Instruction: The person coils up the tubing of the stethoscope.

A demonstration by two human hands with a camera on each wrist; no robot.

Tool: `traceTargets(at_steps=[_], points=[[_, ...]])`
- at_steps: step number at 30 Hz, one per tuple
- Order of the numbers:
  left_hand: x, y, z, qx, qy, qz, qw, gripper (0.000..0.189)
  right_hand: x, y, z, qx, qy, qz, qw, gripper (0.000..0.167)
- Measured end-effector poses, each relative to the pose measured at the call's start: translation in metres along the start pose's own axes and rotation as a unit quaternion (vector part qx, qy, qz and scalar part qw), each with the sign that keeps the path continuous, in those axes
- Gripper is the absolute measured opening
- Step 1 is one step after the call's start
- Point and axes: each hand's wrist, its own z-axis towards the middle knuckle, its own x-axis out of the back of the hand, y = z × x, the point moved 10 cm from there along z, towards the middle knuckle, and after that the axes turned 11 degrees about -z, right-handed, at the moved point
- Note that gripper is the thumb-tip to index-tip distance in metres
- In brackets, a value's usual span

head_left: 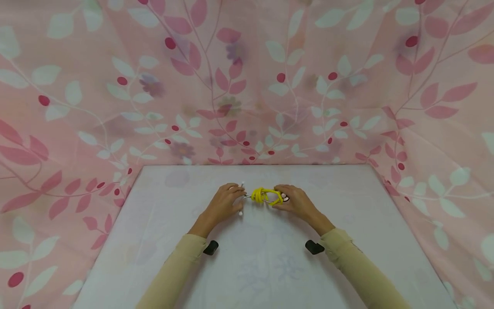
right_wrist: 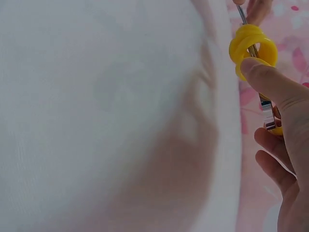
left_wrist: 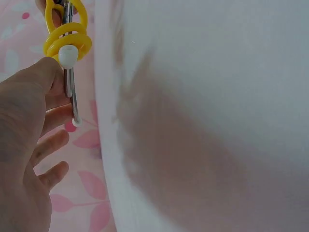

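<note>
Bright yellow tubing [head_left: 257,195] is wound in several loops around a shiny metal rod [head_left: 248,196], held above the table. The rod has white tips [left_wrist: 68,56] at its left end; its exact kind is unclear. My left hand [head_left: 225,201] pinches the metal near these tips between thumb and fingers, the other fingers loosely bent. On the other side, my right hand [head_left: 295,201] grips the far end, its thumb [right_wrist: 263,75] pressed on a loop of the yellow tubing [right_wrist: 248,41]. A flat metal part [right_wrist: 266,113] shows beside its palm, partly hidden by the fingers.
A white-covered table [head_left: 247,266] lies beneath both hands. Pink leaf-patterned cloth [head_left: 247,86] hangs behind it and along both sides. Dark wrist devices [head_left: 211,247] stick out below each wrist. Shadows of the hands fall on the table.
</note>
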Motion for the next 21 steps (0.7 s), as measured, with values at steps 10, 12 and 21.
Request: traceTargets(at_steps=[10, 12, 21], points=[[-0.026, -0.012, 0.007, 0.021, -0.015, 0.051, 0.9984, 0.029, -0.043, 0.030, -0.001, -0.067, -0.049, 0.037, 0.9959, 0.064], [-0.027, -0.013, 0.008, 0.022, -0.010, 0.048, 0.9985, 0.029, -0.046, 0.035, -0.002, -0.082, -0.056, 0.040, 0.9943, 0.065], [-0.024, -0.011, 0.007, 0.008, 0.001, -0.029, 0.9996, 0.032, -0.055, 0.046, -0.003, -0.104, -0.075, 0.066, 0.9896, 0.068]])
